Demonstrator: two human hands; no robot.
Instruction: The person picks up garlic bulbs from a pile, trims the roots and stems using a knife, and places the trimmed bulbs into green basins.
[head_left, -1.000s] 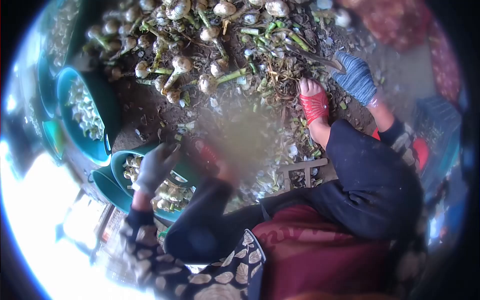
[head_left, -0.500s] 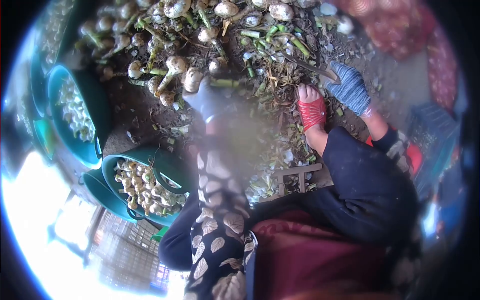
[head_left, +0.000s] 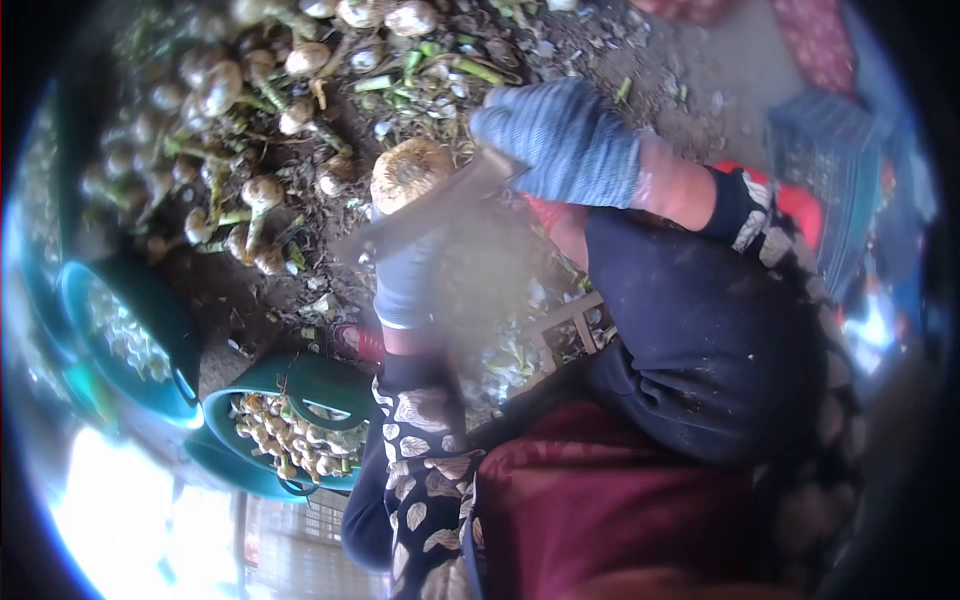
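My left hand (head_left: 405,290), in a pale grey glove, is closed around a garlic bulb (head_left: 412,172) whose rounded brownish end faces up. My right hand (head_left: 560,140), wearing a blue striped knit glove, grips a knife (head_left: 430,212). Its broad blade stretches leftward across my left hand, just under the bulb in this view. Part of the left fingers is hidden behind the blade. Cut green stalks (head_left: 410,70) and dry peelings lie on the soil near both hands.
Many garlic bulbs with stems (head_left: 262,192) cover the ground at upper left. A teal tub (head_left: 215,410) holds trimmed bulbs; another tub (head_left: 180,330) stands behind it. A wooden frame (head_left: 570,325) lies by my legs. Red mesh sacks (head_left: 815,45) and a blue crate (head_left: 820,170) are at right.
My right hand has swung left with the knife, bringing the blade over to my left hand. The left hand keeps the garlic bulb, now lifted closer. The view has shifted.
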